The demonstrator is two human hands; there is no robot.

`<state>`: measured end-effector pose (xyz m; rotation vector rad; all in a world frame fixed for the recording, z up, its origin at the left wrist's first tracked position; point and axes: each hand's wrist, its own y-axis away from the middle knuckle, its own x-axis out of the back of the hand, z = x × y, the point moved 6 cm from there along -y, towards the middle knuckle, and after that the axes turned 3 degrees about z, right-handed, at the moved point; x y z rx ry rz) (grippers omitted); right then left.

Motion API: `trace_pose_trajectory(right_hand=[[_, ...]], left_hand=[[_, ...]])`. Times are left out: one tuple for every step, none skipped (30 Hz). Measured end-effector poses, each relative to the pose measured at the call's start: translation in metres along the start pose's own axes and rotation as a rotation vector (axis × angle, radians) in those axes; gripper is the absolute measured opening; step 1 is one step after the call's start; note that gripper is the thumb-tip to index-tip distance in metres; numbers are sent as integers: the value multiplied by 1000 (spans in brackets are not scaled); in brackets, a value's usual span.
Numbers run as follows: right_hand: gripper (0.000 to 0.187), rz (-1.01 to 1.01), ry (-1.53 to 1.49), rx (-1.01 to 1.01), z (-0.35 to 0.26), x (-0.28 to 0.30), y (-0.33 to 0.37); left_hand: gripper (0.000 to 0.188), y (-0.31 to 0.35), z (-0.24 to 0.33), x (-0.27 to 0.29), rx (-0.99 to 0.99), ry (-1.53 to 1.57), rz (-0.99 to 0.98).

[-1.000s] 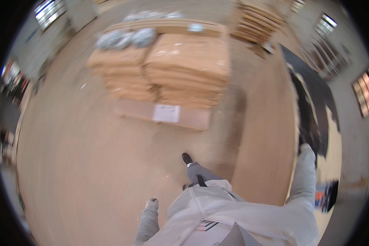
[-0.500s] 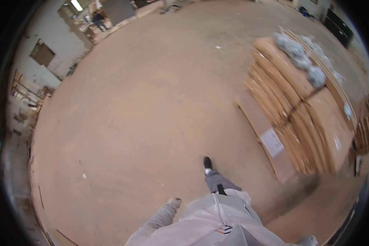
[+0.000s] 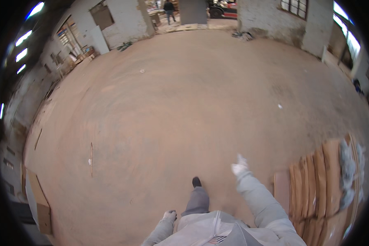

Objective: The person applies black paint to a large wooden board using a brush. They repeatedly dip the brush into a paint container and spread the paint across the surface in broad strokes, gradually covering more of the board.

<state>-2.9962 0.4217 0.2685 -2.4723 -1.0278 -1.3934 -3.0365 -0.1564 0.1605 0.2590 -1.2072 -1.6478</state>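
Observation:
My right hand (image 3: 240, 165), pale and blurred, reaches forward over the bare floor (image 3: 160, 123) with at least one finger stretched out and nothing seen in it. Low by my left side hangs my left hand (image 3: 170, 215), pale with dark at the fingertips; its fingers are too small and blurred to make out. Neither hand touches anything I can see. Between them a dark shoe (image 3: 197, 181) and a grey trouser leg (image 3: 196, 201) show below my light jacket. The nearest thing to my right arm is a stack of brown wrapped bundles (image 3: 315, 184).
Crumpled clear plastic (image 3: 348, 172) lies on the stack. At the lower left stands a box-like board piece (image 3: 39, 201). A thin strip (image 3: 91, 160) lies on the floor. Far off, a person (image 3: 169, 11) stands by a grey panel (image 3: 193, 12), near a red and black vehicle (image 3: 222, 10).
My view has swung left and up, so the stack now sits at the lower right and the far wall shows. My right arm has come up and stretched forward.

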Motion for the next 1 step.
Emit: trace_pose_trajectory(right_hand=[[81, -96, 24, 113, -84, 1, -34]], left_hand=[[35, -25, 31, -13, -4, 37, -1]])
